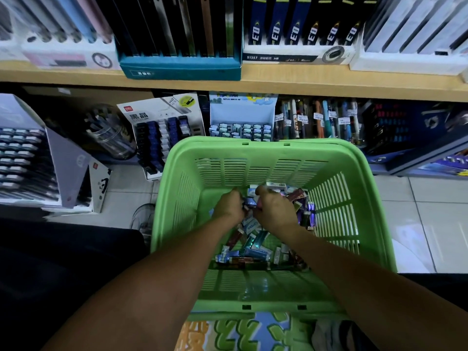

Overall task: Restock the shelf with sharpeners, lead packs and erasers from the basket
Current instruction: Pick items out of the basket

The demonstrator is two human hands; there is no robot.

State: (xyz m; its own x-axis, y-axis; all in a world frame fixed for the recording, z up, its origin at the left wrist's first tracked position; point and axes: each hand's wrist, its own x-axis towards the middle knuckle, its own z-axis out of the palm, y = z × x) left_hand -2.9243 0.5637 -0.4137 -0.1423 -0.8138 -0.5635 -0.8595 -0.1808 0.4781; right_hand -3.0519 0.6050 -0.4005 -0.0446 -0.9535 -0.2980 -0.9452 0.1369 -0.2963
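Green basket (pixel 273 153) on floor below shelf (pixel 253 82); left hand (pixel 229 206) and right hand (pixel 272 211) curled into packs (pixel 249 245), exact hold unclear; picking step, next: lift to display trays.

bare forearms (pixel 162 282), dark trousers (pixel 63 274) (sleeves unseen)

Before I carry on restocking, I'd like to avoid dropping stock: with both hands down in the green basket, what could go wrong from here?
1. Both the left hand and right hand dig in the mixed pile of small packs; grabbing several may spill some.
2. The green basket has slotted walls; thin packs could snag there.
3. The lead pack display stands close behind the basket; a lifted hand might knock it.
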